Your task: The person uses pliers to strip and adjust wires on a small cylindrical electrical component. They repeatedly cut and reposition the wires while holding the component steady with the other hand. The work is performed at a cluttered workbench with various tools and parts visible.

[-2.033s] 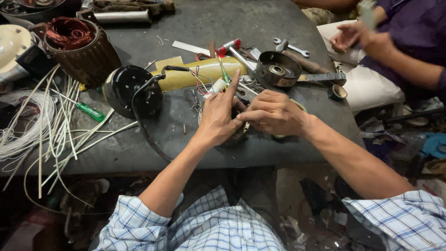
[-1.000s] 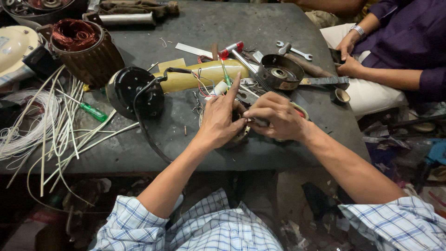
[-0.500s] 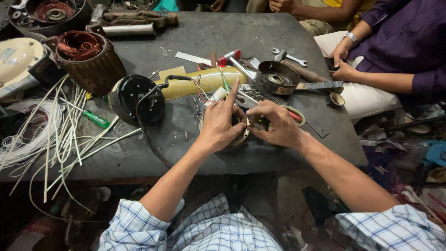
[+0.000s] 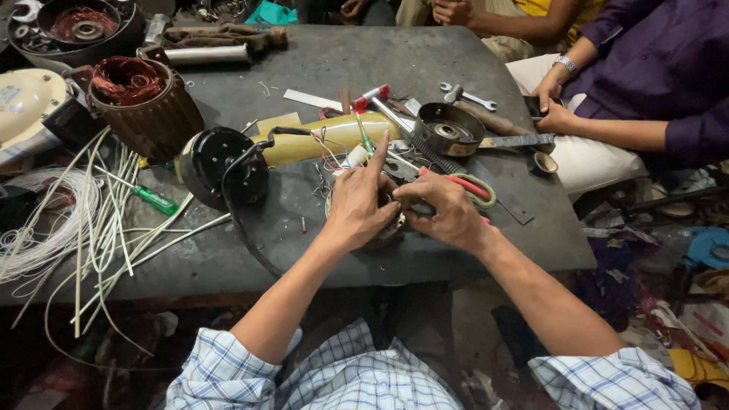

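Dark workbench [image 4: 456, 53], both hands [image 4: 402, 201] on small motor stator [image 4: 383, 228]

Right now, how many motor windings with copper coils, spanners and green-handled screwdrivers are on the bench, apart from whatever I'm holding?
Copper-wound motor parts: 2, the ribbed stator and the round housing behind it.
Spanners: 1, the small spanner near the metal end cap.
Green-handled screwdrivers: 1, the screwdriver among the white wires.
Total: 4.
The left hand and right hand cover the piece between them.
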